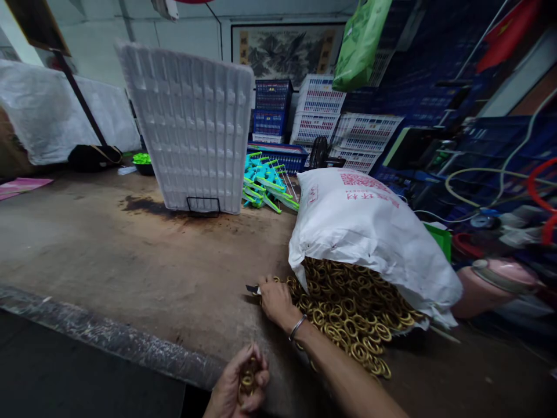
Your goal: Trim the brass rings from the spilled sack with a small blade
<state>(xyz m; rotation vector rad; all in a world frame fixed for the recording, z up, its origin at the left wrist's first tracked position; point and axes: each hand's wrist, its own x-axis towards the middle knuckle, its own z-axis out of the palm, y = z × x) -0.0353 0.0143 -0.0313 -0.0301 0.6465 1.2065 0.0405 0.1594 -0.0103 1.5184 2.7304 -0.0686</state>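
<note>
My left hand [243, 380] is cupped closed around several brass-coloured rings [247, 380] near the table's front edge. Further forward, my right hand [278, 299], with a metal bangle at the wrist, reaches palm down over the tabletop. Its fingers curl at the left edge of a spilled heap of rings [343, 316]. A small dark, flat piece [251, 288] with a white part pokes out by those fingertips; what it is I cannot make out. The heap pours from the mouth of a white woven sack [348, 226] with red print, lying on its side.
A pale ribbed plastic tray [191, 128] stands upright in a black wire holder [203, 206]. Behind it lie turquoise and lime-green pieces [265, 180] and stacked crates [319, 110]. A pink container [491, 284] sits right of the sack. A green bag [361, 43] hangs above.
</note>
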